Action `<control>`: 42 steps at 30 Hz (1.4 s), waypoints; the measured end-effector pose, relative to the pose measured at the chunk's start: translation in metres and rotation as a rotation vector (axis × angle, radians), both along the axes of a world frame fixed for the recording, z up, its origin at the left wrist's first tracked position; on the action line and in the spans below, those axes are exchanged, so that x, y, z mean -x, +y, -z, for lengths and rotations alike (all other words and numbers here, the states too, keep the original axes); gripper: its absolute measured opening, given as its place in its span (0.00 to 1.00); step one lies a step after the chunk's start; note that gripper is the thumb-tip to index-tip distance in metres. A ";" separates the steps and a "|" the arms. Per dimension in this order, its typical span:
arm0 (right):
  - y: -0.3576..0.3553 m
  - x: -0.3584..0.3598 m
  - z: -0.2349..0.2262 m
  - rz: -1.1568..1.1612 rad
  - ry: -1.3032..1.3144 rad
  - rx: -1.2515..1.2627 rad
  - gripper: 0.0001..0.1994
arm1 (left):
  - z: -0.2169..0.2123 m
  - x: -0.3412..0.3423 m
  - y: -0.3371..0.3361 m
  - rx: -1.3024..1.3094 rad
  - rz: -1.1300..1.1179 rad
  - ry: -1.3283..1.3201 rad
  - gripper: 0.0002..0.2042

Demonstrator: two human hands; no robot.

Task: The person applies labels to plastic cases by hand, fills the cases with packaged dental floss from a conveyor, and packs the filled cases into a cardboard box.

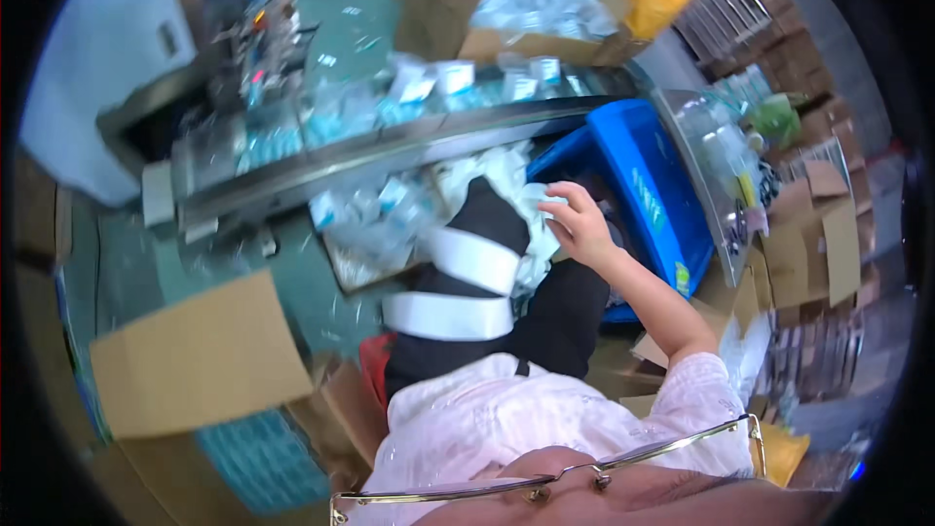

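My right hand is raised over my lap, beside the open side of a blue plastic crate. Its fingers are bent toward the thumb, and a pale translucent bit shows at the fingertips, too blurred to name. My left hand is out of view. Two wide white bands lie across the black trouser leg. A crumpled pale sheet of plastic hangs between my legs and the crate.
A metal-edged conveyor crosses ahead, carrying clear bagged items. Below it stands a box of bagged pieces. An open carton with teal packs is at lower left. A carton of bags stands behind; more cartons are at right.
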State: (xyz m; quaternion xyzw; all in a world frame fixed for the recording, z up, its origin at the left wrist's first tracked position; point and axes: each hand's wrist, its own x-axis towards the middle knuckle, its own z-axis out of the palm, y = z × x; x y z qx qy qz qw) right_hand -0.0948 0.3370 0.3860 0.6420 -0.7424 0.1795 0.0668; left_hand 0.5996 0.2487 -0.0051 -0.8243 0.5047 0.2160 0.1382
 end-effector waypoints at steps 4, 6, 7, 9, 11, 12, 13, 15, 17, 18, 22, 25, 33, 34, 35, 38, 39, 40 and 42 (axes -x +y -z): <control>0.074 0.084 0.015 0.362 -0.017 0.027 0.14 | -0.154 -0.032 -0.156 1.126 0.012 0.091 0.36; 0.081 0.132 0.027 0.463 -0.065 0.011 0.12 | -0.230 0.039 -0.224 1.488 0.243 0.473 0.39; 0.075 0.163 0.038 0.467 -0.087 0.050 0.12 | -0.269 0.097 -0.246 1.364 0.199 0.943 0.28; 0.041 0.232 0.065 0.465 -0.122 0.120 0.13 | -0.353 0.272 -0.260 1.171 0.333 1.110 0.19; 0.002 0.308 0.086 0.512 -0.151 0.169 0.13 | -0.366 0.405 -0.259 1.033 0.597 0.938 0.20; -0.006 0.347 0.094 0.591 -0.149 0.167 0.14 | -0.368 0.500 -0.239 0.827 0.645 1.075 0.19; -0.004 0.386 0.103 0.685 -0.094 0.173 0.15 | -0.374 0.583 -0.219 0.581 0.798 1.127 0.19; -0.003 0.454 0.122 0.843 -0.102 0.109 0.18 | -0.343 0.723 -0.203 0.405 1.221 1.306 0.19; -0.011 0.513 0.131 0.922 -0.268 -0.142 0.25 | -0.337 0.842 -0.181 0.218 1.403 1.279 0.22; -0.017 0.532 0.142 0.921 -0.279 -0.149 0.25 | -0.335 0.895 -0.174 0.181 1.439 1.268 0.23; -0.046 0.580 0.167 0.864 -0.630 -0.468 0.45 | -0.291 1.043 -0.172 0.375 1.537 0.959 0.22; -0.053 0.588 0.179 0.902 -0.824 -0.689 0.56 | -0.272 1.088 -0.177 0.268 1.687 0.652 0.20; -0.053 0.597 0.188 0.724 -1.341 -0.610 0.48 | -0.323 1.010 -0.180 -0.445 1.189 1.366 0.11; -0.057 0.590 0.191 0.849 -1.298 -0.512 0.49 | -0.327 0.983 -0.190 -0.516 1.125 1.445 0.10; -0.057 0.587 0.193 0.975 -1.246 -0.410 0.51 | -0.329 0.954 -0.194 -0.636 0.946 1.450 0.10; -0.049 0.596 0.200 0.762 -1.380 -0.442 0.56 | -0.327 0.876 -0.177 -0.965 0.295 1.712 0.12; -0.045 0.601 0.207 0.814 -1.374 -0.388 0.56 | -0.315 0.852 -0.176 -0.974 0.239 1.751 0.14; -0.047 0.603 0.207 0.795 -1.364 -0.389 0.56 | -0.305 0.830 -0.177 -0.964 0.173 1.789 0.15; -0.042 0.601 0.204 0.618 -1.453 -0.363 0.55 | -0.303 0.811 -0.169 -0.958 0.071 1.973 0.18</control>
